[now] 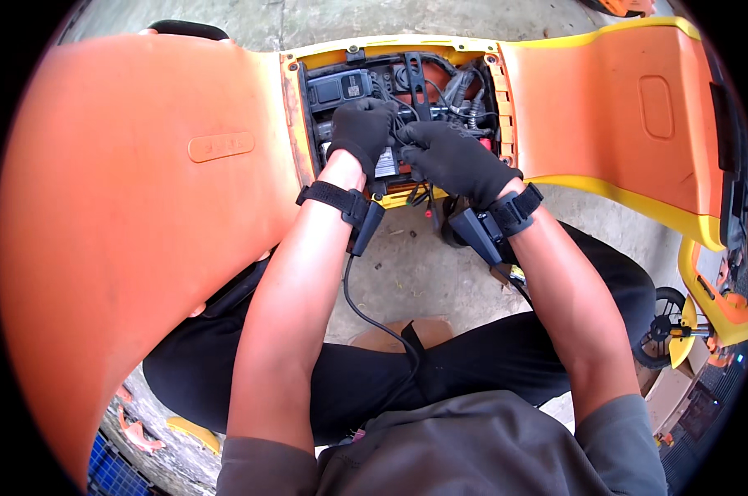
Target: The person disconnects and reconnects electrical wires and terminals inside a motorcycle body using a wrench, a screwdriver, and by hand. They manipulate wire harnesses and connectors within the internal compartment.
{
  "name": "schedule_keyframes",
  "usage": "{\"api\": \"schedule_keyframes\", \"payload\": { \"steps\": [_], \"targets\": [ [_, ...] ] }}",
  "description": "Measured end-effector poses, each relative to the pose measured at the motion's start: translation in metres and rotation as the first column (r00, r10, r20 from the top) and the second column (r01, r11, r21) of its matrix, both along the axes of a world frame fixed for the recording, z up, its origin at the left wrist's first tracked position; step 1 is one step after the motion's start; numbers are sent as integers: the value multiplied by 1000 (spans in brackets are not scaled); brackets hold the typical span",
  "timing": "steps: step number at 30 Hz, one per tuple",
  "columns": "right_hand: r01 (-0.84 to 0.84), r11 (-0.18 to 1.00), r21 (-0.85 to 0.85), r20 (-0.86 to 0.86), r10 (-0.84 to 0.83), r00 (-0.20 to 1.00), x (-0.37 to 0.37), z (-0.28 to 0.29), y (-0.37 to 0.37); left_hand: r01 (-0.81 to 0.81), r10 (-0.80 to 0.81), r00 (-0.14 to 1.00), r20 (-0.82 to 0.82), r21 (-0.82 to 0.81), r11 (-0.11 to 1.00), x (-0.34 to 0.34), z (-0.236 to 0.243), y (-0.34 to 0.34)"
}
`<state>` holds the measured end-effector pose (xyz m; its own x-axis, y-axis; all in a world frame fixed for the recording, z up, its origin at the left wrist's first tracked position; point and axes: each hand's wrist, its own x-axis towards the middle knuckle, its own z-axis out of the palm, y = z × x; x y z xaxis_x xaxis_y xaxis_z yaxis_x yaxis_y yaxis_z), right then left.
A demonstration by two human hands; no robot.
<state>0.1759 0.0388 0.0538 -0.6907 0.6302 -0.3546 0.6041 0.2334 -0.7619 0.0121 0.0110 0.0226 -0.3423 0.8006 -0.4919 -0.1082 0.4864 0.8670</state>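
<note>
My left hand [361,131], in a black glove, is closed with its fingers at a bunch of thin black cables [399,117]. Opposite it, my right hand [465,159], also gloved, pinches at the same cables, the fingertips of both close together. Both hands are over an open compartment in an orange and yellow vehicle body. Beyond my left hand lies a black box [328,91] with a label. A black bracket [415,83] crosses the compartment, and grey connectors [465,87] sit to its right. My fingers hide part of the cables.
A large orange body panel [159,165] curves along the left, and another orange section [605,99] extends right. Loose wires with a red end [428,213] hang over the near yellow edge. At the right are a black wheel [660,326] and a cardboard box [671,388].
</note>
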Motion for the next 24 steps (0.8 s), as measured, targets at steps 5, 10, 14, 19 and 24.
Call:
{"api": "schedule_keyframes", "payload": {
  "steps": [5, 10, 14, 19, 24],
  "targets": [
    [-7, 974, 225, 62, -7, 998, 9, -7, 7, -84, 79, 972, 220, 13, 996, -21, -3, -2],
    [-54, 999, -6, -106, 53, 993, -5, 3, 0, 43, -41, 999, -27, 74, 996, -6, -18, 5],
    [-85, 993, 83, -76, 92, 993, -7, -5, -7, 60, -21, 981, -191, 196, 979, -13, -50, 16],
    [54, 967, 247, -6, -54, 998, 3, 13, 6, 458, -139, 498, -856, 124, 880, -24, -67, 21],
    [192, 917, 349, 170, -263, 950, 34, 37, 30, 305, -297, 947, -122, 54, 951, -32, -28, 11]
  ]
}}
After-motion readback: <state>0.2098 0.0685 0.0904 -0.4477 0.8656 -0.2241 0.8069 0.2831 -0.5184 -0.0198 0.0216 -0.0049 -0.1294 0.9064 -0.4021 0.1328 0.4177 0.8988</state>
